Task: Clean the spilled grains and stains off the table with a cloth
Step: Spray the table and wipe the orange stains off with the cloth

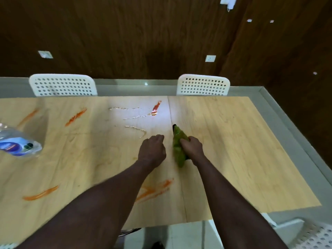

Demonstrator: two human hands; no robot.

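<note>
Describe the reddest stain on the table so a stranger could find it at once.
Find the right-hand white chair beyond the wooden table. Just left of the tabletop's centre seam, near the far edge, lies the red stain. Unlike the paler orange smears elsewhere, it is deep red and meets shiny wet streaks.

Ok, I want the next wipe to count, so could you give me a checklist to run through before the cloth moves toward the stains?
1. Grip: the right hand holds the green cloth bunched: ok.
2. Path leftward free: not ok, the left hand sits right beside the cloth.
3. Water streaks lie by the red stain: ok.
4. Table free of orange smears: not ok, several show.
5. Spilled grains located: cannot tell, none visible.
6. Water bottle clear of the wipe: ok, it lies far left.
</note>
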